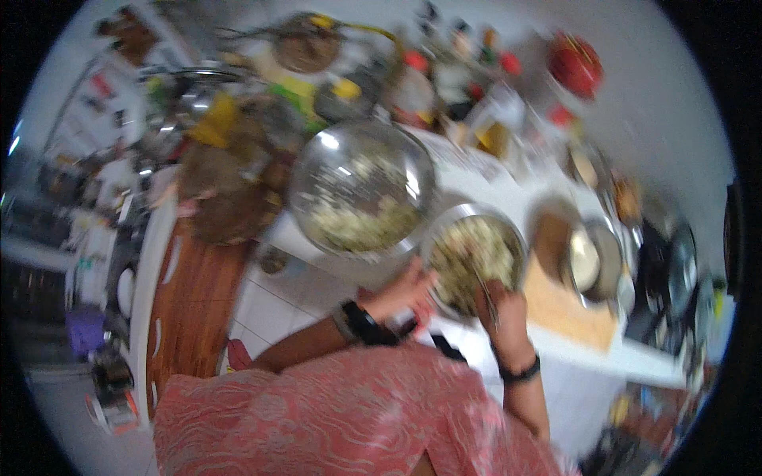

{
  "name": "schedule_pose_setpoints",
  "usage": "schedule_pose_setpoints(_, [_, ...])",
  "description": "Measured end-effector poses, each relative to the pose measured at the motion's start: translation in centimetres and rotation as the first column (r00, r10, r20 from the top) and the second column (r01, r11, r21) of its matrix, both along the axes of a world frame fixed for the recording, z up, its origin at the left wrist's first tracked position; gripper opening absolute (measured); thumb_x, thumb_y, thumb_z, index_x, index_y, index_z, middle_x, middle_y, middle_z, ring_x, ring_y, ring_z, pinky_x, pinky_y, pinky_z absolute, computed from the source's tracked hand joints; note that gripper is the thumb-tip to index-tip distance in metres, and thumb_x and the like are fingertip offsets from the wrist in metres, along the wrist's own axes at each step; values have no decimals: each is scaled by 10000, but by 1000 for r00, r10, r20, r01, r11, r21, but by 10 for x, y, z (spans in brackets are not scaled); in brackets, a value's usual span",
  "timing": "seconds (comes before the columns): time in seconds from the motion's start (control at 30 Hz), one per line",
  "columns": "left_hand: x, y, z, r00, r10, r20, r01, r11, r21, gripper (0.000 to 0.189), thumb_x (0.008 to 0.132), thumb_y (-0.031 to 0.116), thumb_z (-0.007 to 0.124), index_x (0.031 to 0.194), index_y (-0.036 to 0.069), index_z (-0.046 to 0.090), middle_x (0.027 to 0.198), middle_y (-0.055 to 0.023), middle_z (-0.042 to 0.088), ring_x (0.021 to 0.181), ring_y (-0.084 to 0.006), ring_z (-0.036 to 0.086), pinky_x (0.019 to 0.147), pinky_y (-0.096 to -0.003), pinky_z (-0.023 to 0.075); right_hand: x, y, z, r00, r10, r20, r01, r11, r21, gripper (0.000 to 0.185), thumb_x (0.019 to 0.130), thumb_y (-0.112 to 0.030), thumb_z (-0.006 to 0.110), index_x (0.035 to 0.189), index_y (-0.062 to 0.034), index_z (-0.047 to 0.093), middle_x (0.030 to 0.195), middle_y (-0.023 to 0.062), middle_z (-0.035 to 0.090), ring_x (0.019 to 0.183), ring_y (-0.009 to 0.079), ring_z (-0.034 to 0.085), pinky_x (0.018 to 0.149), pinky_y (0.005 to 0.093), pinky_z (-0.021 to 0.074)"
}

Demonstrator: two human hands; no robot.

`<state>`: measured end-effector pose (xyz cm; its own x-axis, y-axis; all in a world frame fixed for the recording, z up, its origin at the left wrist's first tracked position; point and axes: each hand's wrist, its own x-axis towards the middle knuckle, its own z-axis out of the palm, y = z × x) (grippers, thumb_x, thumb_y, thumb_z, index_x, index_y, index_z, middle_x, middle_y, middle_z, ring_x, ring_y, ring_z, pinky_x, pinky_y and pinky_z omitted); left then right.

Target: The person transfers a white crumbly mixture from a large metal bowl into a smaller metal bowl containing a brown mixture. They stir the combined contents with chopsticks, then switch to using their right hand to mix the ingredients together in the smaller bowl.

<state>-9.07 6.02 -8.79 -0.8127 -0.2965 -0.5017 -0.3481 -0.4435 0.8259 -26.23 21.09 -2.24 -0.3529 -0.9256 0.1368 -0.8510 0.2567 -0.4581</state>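
Note:
My right hand [503, 312] grips a pair of thin sticks, probably chopsticks [485, 285], whose tips reach into a steel bowl [517, 229] of pale, greenish chopped food [470, 250]. At that bowl's left side is my left hand [411, 297], its fingers near or on the rim; blur hides the exact contact. A larger steel bowl [360, 134] stands behind and to the left, with similar chopped food [363, 223] in its lower part.
Right of the bowls lie a wooden board [568, 315] and a metal bowl with a pale lump, perhaps dough [583, 259]. Bottles and jars crowd the back of the white counter [476, 172]. A red container [574, 65] stands at the back right. Dark pans [655, 268] are at the far right.

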Motion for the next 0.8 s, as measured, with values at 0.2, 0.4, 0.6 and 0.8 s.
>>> schedule_pose_setpoints(0.2, [26,-16,53,947,-127,294,284,757,-589,578,997,336,476,1459,83,238,747,-127,646,654,-213,671,577,-364,503,4,-5,-12,989,-66,129,81,990,-119,261,737,-121,734,958,-52,613,722,188,638,658,387,629,582,450,498])
schedule_pose_setpoints(0.4, [58,-17,90,991,-130,27,124,834,-538,284,998,184,477,1238,73,579,705,-50,619,616,-132,617,589,-295,503,3,-4,-18,972,236,4,-230,950,-211,222,705,-78,741,892,-37,630,698,137,572,628,314,572,559,391,455])
schedule_pose_setpoints(0.6, [108,-53,140,1000,25,-6,-24,831,-556,334,1012,243,458,1275,73,573,710,-41,617,667,-116,616,652,-292,502,17,18,-14,980,198,35,-200,973,111,412,773,-79,631,1185,-92,638,1093,264,614,911,418,613,785,461,514])
schedule_pose_setpoints(0.8, [180,-119,150,976,163,-141,-215,670,-711,292,973,211,522,1213,77,619,698,-35,623,641,-110,595,618,-270,491,34,40,29,653,-460,602,424,880,214,456,834,-47,476,1285,-4,517,1011,145,590,810,271,558,658,359,483])
